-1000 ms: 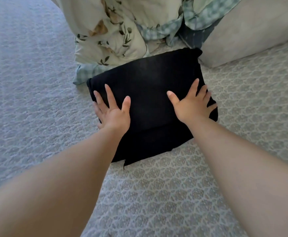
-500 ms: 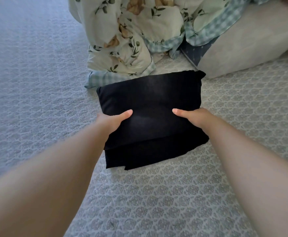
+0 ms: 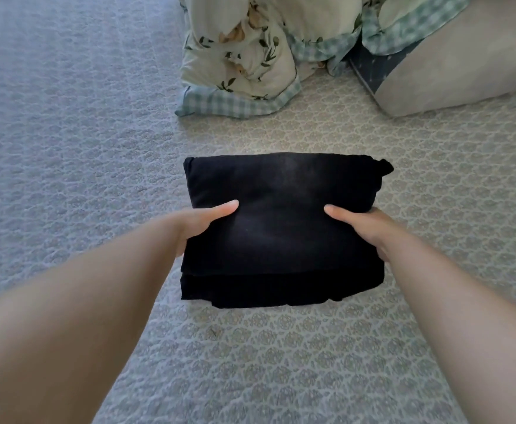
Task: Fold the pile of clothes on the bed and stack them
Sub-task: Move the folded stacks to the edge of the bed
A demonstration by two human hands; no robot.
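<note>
Gripping the folded black garment (image 3: 281,228) from both sides: left hand (image 3: 203,223) and right hand (image 3: 362,226) clamped on its edges, thumbs on top, fingers hidden beneath. Holding so the layers stay together. Resting between the hands on the bed (image 3: 281,362), probably for carrying to a stack.

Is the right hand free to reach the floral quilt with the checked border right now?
Probably not: the right hand grips the folded black garment, as does the left hand; the floral quilt lies farther off.
</note>
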